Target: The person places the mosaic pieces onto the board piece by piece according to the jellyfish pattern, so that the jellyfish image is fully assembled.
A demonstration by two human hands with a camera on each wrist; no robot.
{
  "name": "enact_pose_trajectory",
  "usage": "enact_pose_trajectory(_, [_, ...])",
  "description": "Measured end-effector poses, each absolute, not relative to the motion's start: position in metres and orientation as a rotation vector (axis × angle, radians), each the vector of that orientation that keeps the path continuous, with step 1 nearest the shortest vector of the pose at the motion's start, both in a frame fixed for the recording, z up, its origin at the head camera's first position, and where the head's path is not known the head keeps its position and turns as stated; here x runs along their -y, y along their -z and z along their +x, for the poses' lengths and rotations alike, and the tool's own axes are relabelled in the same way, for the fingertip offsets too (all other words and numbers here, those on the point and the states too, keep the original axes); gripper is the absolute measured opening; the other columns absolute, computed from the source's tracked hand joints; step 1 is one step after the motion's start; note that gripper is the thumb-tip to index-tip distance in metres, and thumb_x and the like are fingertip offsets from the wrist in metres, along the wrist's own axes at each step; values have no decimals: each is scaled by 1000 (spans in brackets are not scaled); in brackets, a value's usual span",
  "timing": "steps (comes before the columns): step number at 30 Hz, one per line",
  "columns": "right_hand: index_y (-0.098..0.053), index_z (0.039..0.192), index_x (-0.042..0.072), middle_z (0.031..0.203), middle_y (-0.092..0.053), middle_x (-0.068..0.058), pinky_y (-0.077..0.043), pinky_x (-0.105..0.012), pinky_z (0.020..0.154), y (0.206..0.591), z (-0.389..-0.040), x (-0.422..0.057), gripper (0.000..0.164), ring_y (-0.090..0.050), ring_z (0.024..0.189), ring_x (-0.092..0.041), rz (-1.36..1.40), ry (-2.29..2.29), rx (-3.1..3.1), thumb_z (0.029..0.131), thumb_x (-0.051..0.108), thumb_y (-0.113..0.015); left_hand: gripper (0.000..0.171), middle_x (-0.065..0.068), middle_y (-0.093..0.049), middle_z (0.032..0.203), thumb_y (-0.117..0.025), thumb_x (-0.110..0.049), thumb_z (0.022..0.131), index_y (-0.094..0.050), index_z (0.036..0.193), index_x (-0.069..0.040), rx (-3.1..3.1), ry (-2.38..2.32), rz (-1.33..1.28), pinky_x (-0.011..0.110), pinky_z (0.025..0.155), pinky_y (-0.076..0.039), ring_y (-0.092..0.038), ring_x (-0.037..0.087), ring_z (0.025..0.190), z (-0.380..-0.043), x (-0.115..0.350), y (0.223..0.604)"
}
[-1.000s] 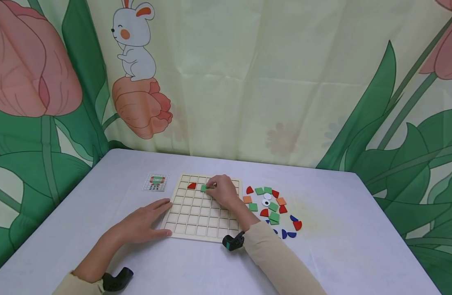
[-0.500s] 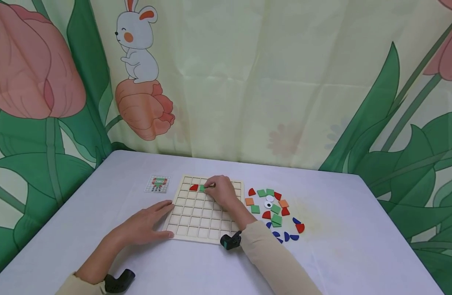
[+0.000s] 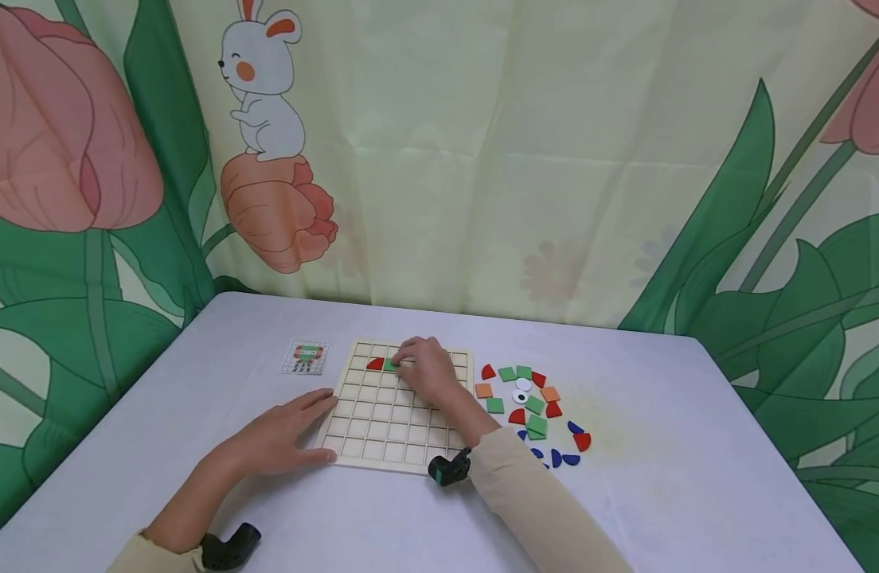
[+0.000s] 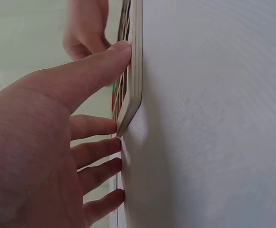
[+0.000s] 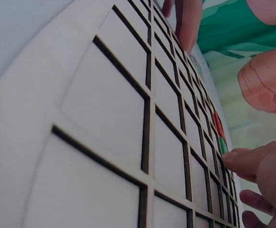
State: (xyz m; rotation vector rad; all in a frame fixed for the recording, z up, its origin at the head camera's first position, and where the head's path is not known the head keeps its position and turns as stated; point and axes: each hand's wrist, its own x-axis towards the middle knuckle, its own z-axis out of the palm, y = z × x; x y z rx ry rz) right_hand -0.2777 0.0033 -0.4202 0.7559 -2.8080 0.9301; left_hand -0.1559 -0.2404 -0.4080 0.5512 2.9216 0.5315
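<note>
A wooden grid board (image 3: pixel 377 411) lies on the white table. In one of its upper cells sits a red quarter-circle tile (image 3: pixel 375 364), with a green square tile (image 3: pixel 390 365) in the cell to its right. My right hand (image 3: pixel 432 374) reaches over the board, its fingertips at the green tile's right side; the right wrist view shows a digit extended to that tile (image 5: pixel 222 145). My left hand (image 3: pixel 278 436) rests along the board's left edge, fingers spread, the thumb (image 4: pixel 114 57) on the rim in the left wrist view.
Right of the board lie loose tiles: several green squares (image 3: pixel 537 427), red quarter circles (image 3: pixel 582 441), blue half circles (image 3: pixel 571 459), orange squares (image 3: pixel 550 394) and round white pieces (image 3: pixel 521 396). A small picture card (image 3: pixel 306 358) lies left of the board. A printed curtain (image 3: pixel 439 199) hangs behind.
The green tile has shifted left into the cell beside the red one. My right hand moved slightly left with it, and its fingers have loosened. My left hand stays at the board's edge.
</note>
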Motion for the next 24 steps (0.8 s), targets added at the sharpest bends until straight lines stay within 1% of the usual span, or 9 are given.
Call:
enact_pose_trajectory(1, [-77, 98, 12, 122, -66, -6, -49, -40, 92, 419, -278, -4, 13, -55, 112, -29, 771, -919, 2816, 87, 12, -70, 85, 12, -36, 154, -70, -55, 81, -41, 146, -9, -2921, -528, 551, 55, 105, -41, -40, 36, 139, -156, 240, 408])
enact_pose_trajectory(3, [-77, 100, 13, 125, -64, -6, -48, -42, 97, 417, -278, -7, 15, -53, 117, -29, 779, -957, 2840, 88, 13, -68, 85, 12, -36, 154, -70, -55, 81, -42, 146, -9, -2920, -525, 550, 56, 104, -41, -40, 36, 139, -156, 240, 407])
enact_pose_trajectory(7, [-76, 102, 13, 126, -64, -6, -46, -43, 100, 416, -277, -16, 17, -51, 120, -28, 754, -1069, 2842, 89, 10, -64, 85, 13, -37, 154, -71, -54, 80, -42, 146, -8, -2913, -525, 541, 56, 104, -41, -40, 36, 139, -156, 239, 404])
enact_pose_trajectory(11, [-75, 103, 13, 124, -65, -5, -48, -42, 97, 417, -275, -26, 18, -53, 116, -26, 712, -1127, 2828, 89, 10, -63, 87, 13, -37, 153, -72, -55, 78, -43, 145, -8, -2900, -510, 526, 57, 105, -40, -39, 36, 139, -157, 239, 403])
enact_pose_trajectory(18, [-75, 102, 10, 115, -69, -6, -50, -36, 84, 414, -270, -48, 17, -58, 101, -24, 698, -1078, 2783, 86, 9, -68, 88, 15, -38, 152, -74, -55, 77, -43, 144, -6, -2895, -501, 545, 59, 106, -38, -37, 39, 139, -159, 239, 401])
enact_pose_trajectory(20, [-75, 102, 10, 115, -69, -6, -50, -36, 84, 413, -268, -55, 17, -58, 101, -24, 670, -1084, 2793, 86, 9, -69, 88, 15, -38, 152, -74, -55, 77, -44, 144, -7, -2894, -503, 543, 61, 105, -37, -37, 39, 139, -159, 239, 401])
enact_pose_trajectory(24, [-75, 103, 14, 117, -69, -3, -49, -40, 90, 411, -263, -68, 17, -56, 107, -23, 558, -1124, 2834, 87, 11, -70, 88, 15, -38, 152, -74, -56, 76, -44, 144, -7, -2897, -508, 541, 64, 103, -37, -38, 39, 139, -158, 238, 400])
